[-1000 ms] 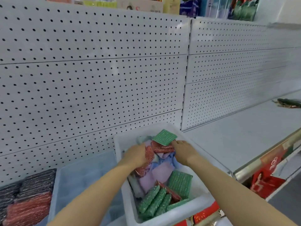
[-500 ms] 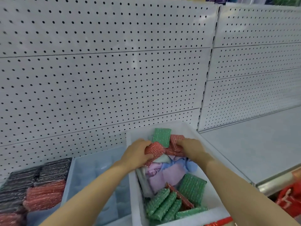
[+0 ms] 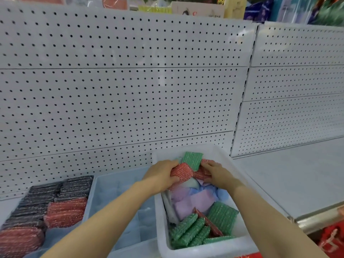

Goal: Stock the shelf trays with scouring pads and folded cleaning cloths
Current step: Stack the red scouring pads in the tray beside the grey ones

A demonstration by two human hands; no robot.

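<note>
In the white bin (image 3: 249, 185) at lower centre, our left hand (image 3: 162, 176) has its fingers curled round a red scouring pad (image 3: 181, 172) while our right hand (image 3: 216, 174) pinches another red pad (image 3: 203, 173) beside it, above folded cloths (image 3: 191, 200).

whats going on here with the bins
A person is sorting stock on a shop shelf. The left hand grips a red scouring pad and the right hand holds more red pads, both inside the white bin of green pads and cloths.
</note>
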